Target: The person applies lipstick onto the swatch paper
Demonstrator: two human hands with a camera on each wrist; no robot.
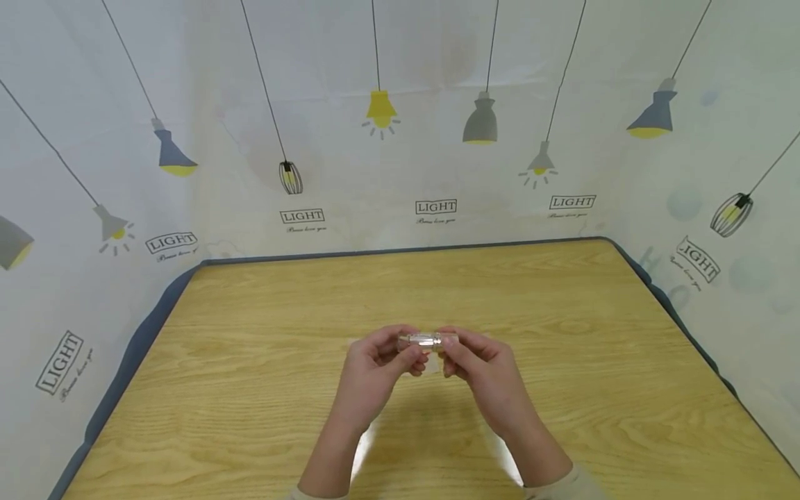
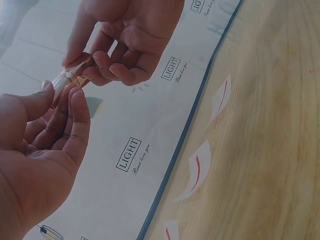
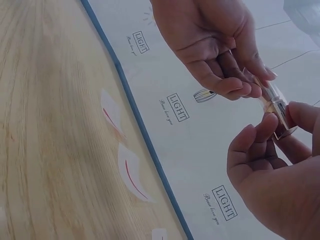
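Observation:
A shiny lipstick tube (image 1: 426, 341) with clear and gold-toned parts lies sideways between both hands, above the table. My left hand (image 1: 371, 378) pinches its left end with thumb and fingers. At the opposite end, my right hand (image 1: 494, 378) grips the tube the same way. In the left wrist view the lipstick tube (image 2: 67, 76) looks slanted, its ends partly covered by fingertips. The right wrist view shows the tube (image 3: 280, 117) with a metallic band near the right thumb. Whether the cap is on, I cannot tell.
White paper strips with red strokes (image 2: 197, 172) lie on the wooden table (image 1: 250, 417); more such paper (image 3: 131, 175) appears in the right wrist view. From above, the hands largely hide these strips. A white wall cloth (image 1: 375, 173) with printed lamps borders the table.

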